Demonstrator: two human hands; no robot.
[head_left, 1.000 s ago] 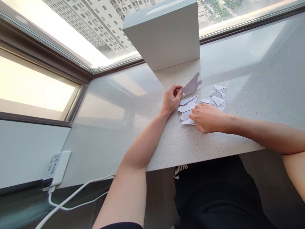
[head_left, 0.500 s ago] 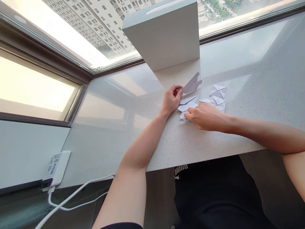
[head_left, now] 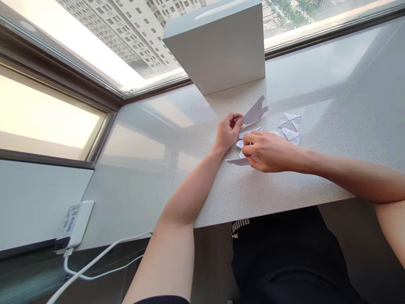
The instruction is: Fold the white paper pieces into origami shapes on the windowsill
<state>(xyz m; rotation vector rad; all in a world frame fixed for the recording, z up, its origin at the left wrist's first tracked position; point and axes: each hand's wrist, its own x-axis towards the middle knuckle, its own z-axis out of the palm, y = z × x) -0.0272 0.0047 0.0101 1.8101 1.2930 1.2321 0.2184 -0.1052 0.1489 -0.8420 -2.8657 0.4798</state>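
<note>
The left hand (head_left: 227,131) is closed, and its fingers pinch a folded white paper piece (head_left: 255,112) by one end. The right hand (head_left: 272,152) curves down over other folded paper pieces (head_left: 236,161), just beside the left hand, but I cannot tell if it really grips them. Farther from the hands, more folded paper shapes (head_left: 290,122) lie on the speckled stone counter (head_left: 284,185), and a white block (head_left: 215,50) stands behind them.

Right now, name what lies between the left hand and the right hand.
Head view: white folded paper pieces lie between the left hand and right hand.
</note>
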